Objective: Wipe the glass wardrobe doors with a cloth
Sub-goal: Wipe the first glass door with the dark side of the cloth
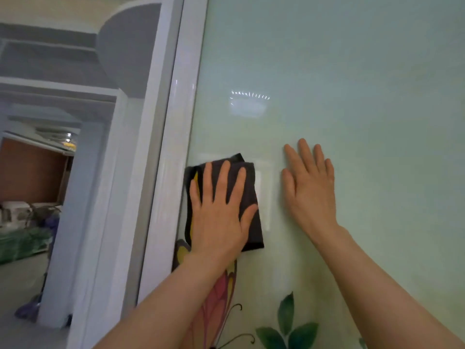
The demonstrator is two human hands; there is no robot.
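Right against the glass door (327,71), the left hand (221,212) presses a folded dark cloth (251,197) flat, fingers straight and spread, with the thumb lying over the cloth's right edge. The cloth sits at the door's left edge, touching the white frame (176,152), and it partly covers the top of a painted butterfly (216,298) on the glass. Just beside the cloth, further in from the frame, the right hand (309,187) rests bare on the glass, palm flat, fingers straight and close together, holding nothing. Green painted leaves (286,323) show on the door below that hand. Beyond the frame, a mirrored panel (75,172) reflects a room.
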